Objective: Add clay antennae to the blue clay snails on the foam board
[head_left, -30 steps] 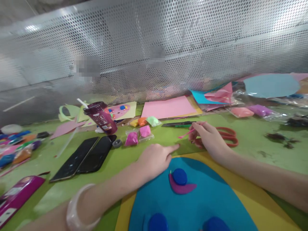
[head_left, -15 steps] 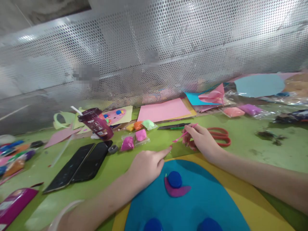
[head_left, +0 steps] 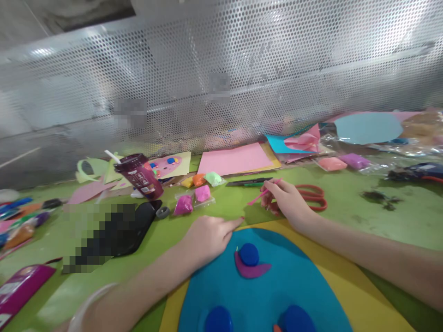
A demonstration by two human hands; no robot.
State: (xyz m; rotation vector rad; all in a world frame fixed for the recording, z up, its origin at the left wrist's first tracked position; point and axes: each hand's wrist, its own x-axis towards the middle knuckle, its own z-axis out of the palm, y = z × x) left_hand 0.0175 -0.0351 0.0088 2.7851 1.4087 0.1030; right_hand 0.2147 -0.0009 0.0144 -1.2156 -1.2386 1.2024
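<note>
Your right hand [head_left: 285,198] pinches a thin pink strip [head_left: 256,199] between thumb and fingers, its free end pointing toward your left hand. Your left hand [head_left: 207,234] has the index finger stretched out and the other fingers curled; whether it holds anything, you cannot tell from here. Just nearer you than both hands lies a blue sheet [head_left: 263,299] on a yellow one [head_left: 363,299], bearing a blue disc [head_left: 249,254] beside a purple crescent [head_left: 252,272]. Red-handled scissors [head_left: 323,203] lie just right of your right hand.
</note>
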